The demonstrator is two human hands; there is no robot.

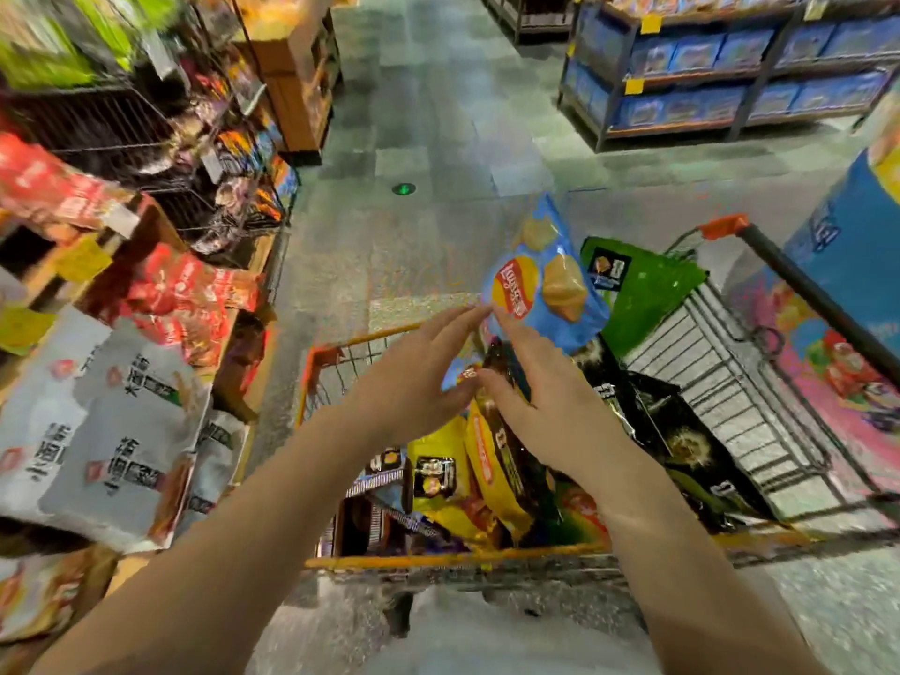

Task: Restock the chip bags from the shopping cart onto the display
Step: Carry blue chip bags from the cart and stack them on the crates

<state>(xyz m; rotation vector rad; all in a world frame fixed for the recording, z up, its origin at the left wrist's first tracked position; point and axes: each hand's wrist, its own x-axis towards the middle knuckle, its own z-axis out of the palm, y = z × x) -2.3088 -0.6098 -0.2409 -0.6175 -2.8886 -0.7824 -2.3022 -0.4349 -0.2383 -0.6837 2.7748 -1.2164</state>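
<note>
1. The blue chip bag [548, 285] stood above the shopping cart [453, 560].
2. Left hand [414, 377], fingers straight, touched the bag's lower edge.
3. Right hand [545, 401], fingers extended, touched it too.

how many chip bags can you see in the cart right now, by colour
Counting only bags that show clearly; more may lie hidden underneath.
blue bag, at the fingertips of the left hand and right hand: 1
green bag: 1
black bags: 2
yellow bags: 2
total in the shopping cart: 6
</note>
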